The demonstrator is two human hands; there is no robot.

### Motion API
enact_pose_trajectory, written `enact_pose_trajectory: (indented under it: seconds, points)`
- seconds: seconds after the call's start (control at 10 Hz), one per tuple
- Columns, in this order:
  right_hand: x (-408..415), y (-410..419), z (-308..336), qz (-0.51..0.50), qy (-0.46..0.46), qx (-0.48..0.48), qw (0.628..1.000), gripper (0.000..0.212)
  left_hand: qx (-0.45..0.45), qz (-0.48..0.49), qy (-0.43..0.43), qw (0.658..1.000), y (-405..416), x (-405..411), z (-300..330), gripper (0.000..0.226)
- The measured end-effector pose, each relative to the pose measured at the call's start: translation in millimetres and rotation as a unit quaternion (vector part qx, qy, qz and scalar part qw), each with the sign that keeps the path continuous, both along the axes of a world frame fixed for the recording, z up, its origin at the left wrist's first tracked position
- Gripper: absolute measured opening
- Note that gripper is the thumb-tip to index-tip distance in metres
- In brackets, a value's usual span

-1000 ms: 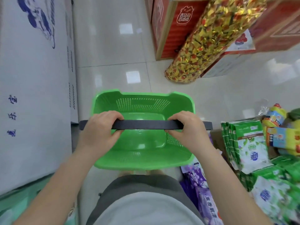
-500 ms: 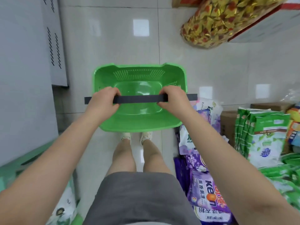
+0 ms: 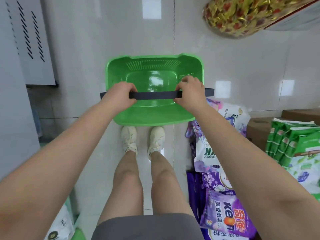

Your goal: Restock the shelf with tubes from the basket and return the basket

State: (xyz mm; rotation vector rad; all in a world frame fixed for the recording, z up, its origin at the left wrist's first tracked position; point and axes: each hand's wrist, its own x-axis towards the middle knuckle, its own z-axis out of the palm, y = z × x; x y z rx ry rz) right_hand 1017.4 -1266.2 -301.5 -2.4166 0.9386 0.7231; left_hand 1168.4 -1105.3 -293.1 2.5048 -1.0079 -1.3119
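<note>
I have the green basket (image 3: 154, 108) by its dark handle (image 3: 155, 95), left hand (image 3: 119, 98) and right hand (image 3: 189, 96) both curled around the strap. Against a second ago it sits lower, out at twelve o'clock from my shoes (image 3: 129, 138), over the floor tiles (image 3: 86, 66). It holds no tubes, so I judge restocking finished and the return under way.
</note>
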Motion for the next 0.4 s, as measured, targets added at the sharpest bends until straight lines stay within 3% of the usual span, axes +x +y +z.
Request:
enact_pose_trajectory:
  seconds: [0.3,0.4]
  points:
    - [16,-11,-31,-0.03,-0.035,-0.015,0.999,0.031,-0.025,0.029,-0.053,0.998,-19,16,-28,0.025]
    - [-12,21,-27,-0.023,0.021,0.023,0.999,0.047,0.045,-0.055,-0.065,0.995,7,-15,-30,0.042]
